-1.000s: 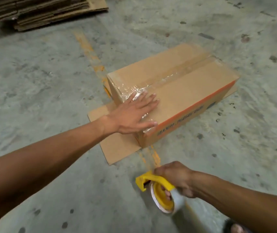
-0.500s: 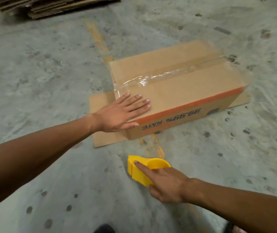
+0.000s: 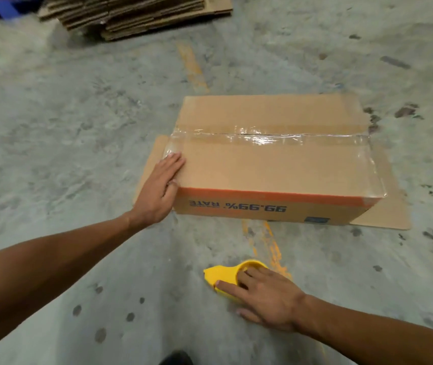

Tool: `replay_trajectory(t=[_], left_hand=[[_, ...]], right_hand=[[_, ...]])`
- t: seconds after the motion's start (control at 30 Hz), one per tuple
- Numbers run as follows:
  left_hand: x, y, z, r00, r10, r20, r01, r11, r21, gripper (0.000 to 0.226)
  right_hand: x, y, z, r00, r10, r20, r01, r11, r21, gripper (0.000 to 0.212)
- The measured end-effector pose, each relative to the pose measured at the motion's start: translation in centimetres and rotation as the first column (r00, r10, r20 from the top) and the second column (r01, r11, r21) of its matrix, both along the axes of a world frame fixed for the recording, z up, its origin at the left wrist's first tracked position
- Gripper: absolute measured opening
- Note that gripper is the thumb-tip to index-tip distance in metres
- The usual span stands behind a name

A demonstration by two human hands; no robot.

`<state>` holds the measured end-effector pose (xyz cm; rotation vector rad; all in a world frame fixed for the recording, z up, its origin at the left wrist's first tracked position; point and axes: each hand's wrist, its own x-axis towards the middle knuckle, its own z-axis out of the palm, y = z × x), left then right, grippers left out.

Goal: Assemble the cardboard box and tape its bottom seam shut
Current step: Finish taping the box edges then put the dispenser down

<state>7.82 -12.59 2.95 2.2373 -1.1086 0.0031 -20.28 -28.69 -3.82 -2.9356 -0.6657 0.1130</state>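
A cardboard box (image 3: 275,164) lies upside down on a concrete floor (image 3: 65,127), its printed side facing the camera with the lettering inverted; only "99.99% RATE" reads clearly, and the smaller line above it is too blurred to make out. A strip of clear tape (image 3: 262,137) runs along the seam on the upturned face and folds down over both ends, glinting so that the seam beneath shows only as a thin dark line in places. The box sits on flat cardboard (image 3: 391,214), most of which is hidden under it, with edges showing at the left and right. The left hand (image 3: 160,191) lies flat against the box's left end, fingers straight and close together, fingertips reaching the taped corner; its thumb is out of sight behind the palm. Near the bottom of the view, well apart from the box, the right hand (image 3: 265,296) rests with fingers spread loosely over a yellow tape dispenser (image 3: 225,276) on the floor, covering most of it; whether any finger hooks into its ring cannot be told, and the tape roll itself is not visible. A stack of flattened cardboard (image 3: 136,14) lies at the far edge, cut off by the top of the frame and blurred. A dark shape (image 3: 175,358) at the bottom edge is cropped and cannot be identified.
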Motion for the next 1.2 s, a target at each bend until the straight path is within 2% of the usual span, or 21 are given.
replay_trajectory(t=[0.07, 0.13, 0.23, 0.3, 0.37, 0.43, 0.5, 0.57, 0.63, 0.73, 1.1, 1.2], left_hand=[[-1.0, -1.9, 0.4, 0.94, 0.279, -0.197, -0.309, 0.94, -0.145, 0.048], [-1.1, -3.2, 0.6, 0.859, 0.409, -0.308, -0.478, 0.857, -0.192, 0.046], [-0.2, -3.8, 0.8, 0.849, 0.446, -0.284, -0.508, 0.837, -0.204, 0.044], [0.8, -3.9, 0.9, 0.875, 0.438, -0.205, -0.469, 0.872, -0.14, 0.046], [2.2, -4.1, 1.4, 0.89, 0.406, -0.209, -0.43, 0.899, -0.084, 0.052], [3.6, -4.5, 1.6, 0.902, 0.355, -0.246, -0.372, 0.928, -0.022, 0.061], [4.4, -4.8, 1.5, 0.936, 0.281, -0.212, -0.263, 0.959, 0.108, 0.062], [4.7, -4.8, 1.1, 0.957, 0.219, -0.188, -0.181, 0.963, 0.201, 0.06], [4.7, -4.8, 0.8, 0.961, 0.203, -0.186, -0.163, 0.964, 0.212, 0.064], [4.3, -4.2, 0.9, 0.956, 0.229, -0.181, -0.184, 0.954, 0.236, 0.068], [1.8, 7.8, 2.6, 0.905, 0.411, -0.106, -0.364, 0.88, 0.305, 0.065], [1.6, 10.2, 3.0, 0.874, 0.472, -0.117, -0.428, 0.861, 0.274, 0.061]], right_hand=[[1.6, -0.2, 2.1, 0.992, -0.02, 0.125, 0.014, 0.999, 0.048, 0.043], [4.1, -1.2, 4.7, 0.958, -0.066, 0.278, 0.038, 0.994, 0.105, 0.033], [8.0, -5.4, 8.8, 0.847, -0.262, 0.463, 0.191, 0.962, 0.195, 0.032], [9.5, -9.7, 11.1, 0.749, -0.451, 0.485, 0.37, 0.892, 0.258, 0.038], [9.9, -14.5, 12.1, 0.643, -0.629, 0.437, 0.589, 0.771, 0.243, 0.048], [9.4, -18.9, 12.1, 0.55, -0.771, 0.321, 0.775, 0.615, 0.149, 0.056], [8.2, -21.8, 11.5, 0.443, -0.886, 0.139, 0.884, 0.457, 0.094, 0.063], [7.2, -23.1, 10.8, 0.369, -0.928, -0.055, 0.926, 0.362, 0.106, 0.074], [6.8, -23.3, 10.3, 0.352, -0.922, -0.164, 0.932, 0.329, 0.152, 0.079], [7.2, -22.8, 10.4, 0.345, -0.92, -0.188, 0.933, 0.314, 0.178, 0.076], [11.5, -14.5, 10.5, 0.508, -0.849, -0.145, 0.844, 0.457, 0.28, 0.07], [12.2, -13.7, 11.3, 0.473, -0.878, -0.072, 0.848, 0.431, 0.308, 0.053]])
